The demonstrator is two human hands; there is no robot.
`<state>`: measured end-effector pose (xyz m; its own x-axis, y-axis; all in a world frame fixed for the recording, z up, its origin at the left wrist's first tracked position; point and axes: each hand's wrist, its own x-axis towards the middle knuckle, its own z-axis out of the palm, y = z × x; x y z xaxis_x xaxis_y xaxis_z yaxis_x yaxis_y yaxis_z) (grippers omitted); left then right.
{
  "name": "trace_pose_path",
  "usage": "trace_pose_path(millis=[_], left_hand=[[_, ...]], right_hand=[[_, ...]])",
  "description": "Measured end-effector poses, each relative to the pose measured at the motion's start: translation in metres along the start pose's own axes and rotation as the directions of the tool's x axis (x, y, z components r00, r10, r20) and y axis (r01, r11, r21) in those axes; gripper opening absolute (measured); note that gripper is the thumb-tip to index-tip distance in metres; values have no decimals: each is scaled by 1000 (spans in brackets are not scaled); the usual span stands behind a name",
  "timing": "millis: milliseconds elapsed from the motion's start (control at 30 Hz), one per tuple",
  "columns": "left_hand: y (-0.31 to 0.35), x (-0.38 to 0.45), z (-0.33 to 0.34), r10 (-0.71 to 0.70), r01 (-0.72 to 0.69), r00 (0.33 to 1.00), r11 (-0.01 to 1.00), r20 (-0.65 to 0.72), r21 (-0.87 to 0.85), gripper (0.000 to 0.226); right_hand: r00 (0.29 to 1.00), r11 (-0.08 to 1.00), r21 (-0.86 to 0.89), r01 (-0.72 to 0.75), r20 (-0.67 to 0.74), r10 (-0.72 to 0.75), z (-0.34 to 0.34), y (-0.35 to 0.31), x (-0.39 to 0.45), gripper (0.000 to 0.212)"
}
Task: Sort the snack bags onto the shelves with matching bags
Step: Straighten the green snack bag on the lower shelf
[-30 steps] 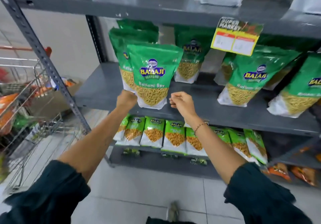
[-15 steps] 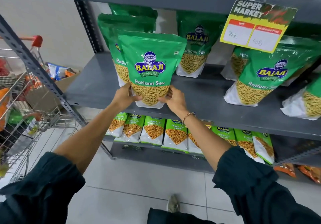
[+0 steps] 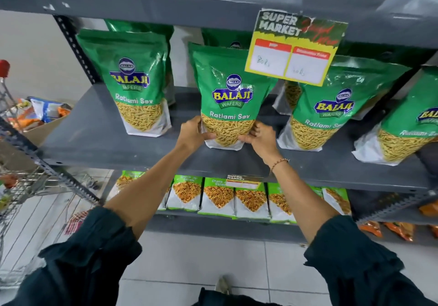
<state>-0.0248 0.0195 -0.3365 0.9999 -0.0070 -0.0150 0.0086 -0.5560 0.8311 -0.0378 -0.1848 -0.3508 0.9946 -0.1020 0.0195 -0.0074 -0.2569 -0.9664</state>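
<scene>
Ratlami Sev bag (image 3: 228,97), upright on the middle shelf (image 3: 94,125), long axis toward 12 o'clock, gripped at its base by left hand (image 3: 193,135) at 9 o'clock and right hand (image 3: 260,139) at 3 o'clock

Bare shelf (image 3: 94,125) lies open between the left bag (image 3: 136,85) and middle bag (image 3: 231,97); right bags (image 3: 331,108) crowd close.

Held bag (image 3: 228,101) on shelf (image 3: 99,125), between matching bags, others seemingly behind
</scene>
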Motion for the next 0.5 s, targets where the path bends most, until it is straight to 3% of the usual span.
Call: trace_pose_path(millis=[500], left_hand=[[-3,6,14,-21,21,999,1000,25,-1,62]], right_hand=[[995,996,-25,88,50,-87,-5,9,10,39]])
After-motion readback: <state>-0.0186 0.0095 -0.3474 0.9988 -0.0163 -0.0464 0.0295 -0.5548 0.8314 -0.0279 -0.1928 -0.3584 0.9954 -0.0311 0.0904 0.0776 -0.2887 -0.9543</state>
